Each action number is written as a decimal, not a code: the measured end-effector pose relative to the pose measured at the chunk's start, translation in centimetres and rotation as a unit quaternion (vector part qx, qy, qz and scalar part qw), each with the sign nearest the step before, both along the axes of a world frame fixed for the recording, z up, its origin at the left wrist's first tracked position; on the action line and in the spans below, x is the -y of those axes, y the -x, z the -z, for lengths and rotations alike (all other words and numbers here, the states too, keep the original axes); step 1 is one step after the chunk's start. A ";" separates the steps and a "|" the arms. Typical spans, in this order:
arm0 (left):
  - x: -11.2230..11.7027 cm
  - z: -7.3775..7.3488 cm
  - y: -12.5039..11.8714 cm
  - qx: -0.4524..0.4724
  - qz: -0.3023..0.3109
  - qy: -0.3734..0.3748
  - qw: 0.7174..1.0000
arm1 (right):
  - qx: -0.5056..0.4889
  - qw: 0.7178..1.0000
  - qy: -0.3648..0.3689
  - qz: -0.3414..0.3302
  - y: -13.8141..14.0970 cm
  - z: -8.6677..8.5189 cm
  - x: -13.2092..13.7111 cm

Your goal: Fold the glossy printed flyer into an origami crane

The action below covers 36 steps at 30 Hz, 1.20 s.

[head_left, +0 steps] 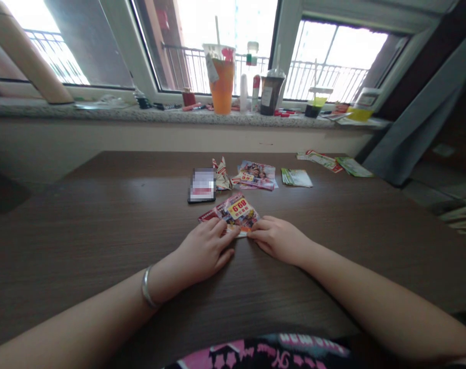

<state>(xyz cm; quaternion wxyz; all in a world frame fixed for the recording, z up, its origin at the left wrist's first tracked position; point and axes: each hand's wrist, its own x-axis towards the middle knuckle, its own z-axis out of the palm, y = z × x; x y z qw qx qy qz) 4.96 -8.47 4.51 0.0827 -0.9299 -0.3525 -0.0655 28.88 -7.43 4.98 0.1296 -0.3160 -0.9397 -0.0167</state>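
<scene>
A colourful printed flyer [239,209] lies on the table in front of me, its large price number upside down to me. Its near edge shows a strip of orange and white, apparently folded over. My left hand [206,247] rests palm down on the flyer's left and near side, fingers stretched along the paper and thumb apart on the table side. At the near right corner, my right hand [279,237] pinches the edge between thumb and fingers. Just beyond the flyer are a phone [202,185] with a blurred screen and a folded paper piece [222,174] standing with pointed tips.
Beyond lie a stack of flyers [257,175], a pile of green-white cards [296,178] and more leaflets [353,167] on the brown table [102,225]. The windowsill [171,116] holds a tall orange drink cup [222,82], a dark drink cup [271,92] and several small items.
</scene>
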 end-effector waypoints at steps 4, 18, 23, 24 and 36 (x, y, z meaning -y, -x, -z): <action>0.1 -0.2 0.1 -0.016 0.010 0.000 1.000 | -0.005 1.000 0.016 -0.003 0.2 0.0 0.0; 0.4 -0.6 0.1 -0.027 0.025 0.003 0.999 | 0.014 1.000 0.014 0.024 0.7 -0.7 0.4; 0.4 -0.9 0.0 -0.030 0.025 0.010 0.999 | 0.024 1.000 -0.015 0.012 0.9 -0.8 0.3; 0.4 -0.9 0.0 -0.030 0.025 0.006 0.999 | 0.025 0.999 -0.020 0.009 0.9 -0.9 0.3; 0.5 -1.3 1.4 -0.016 0.028 0.015 0.999 | 0.035 0.999 -0.036 0.009 0.8 -0.8 0.2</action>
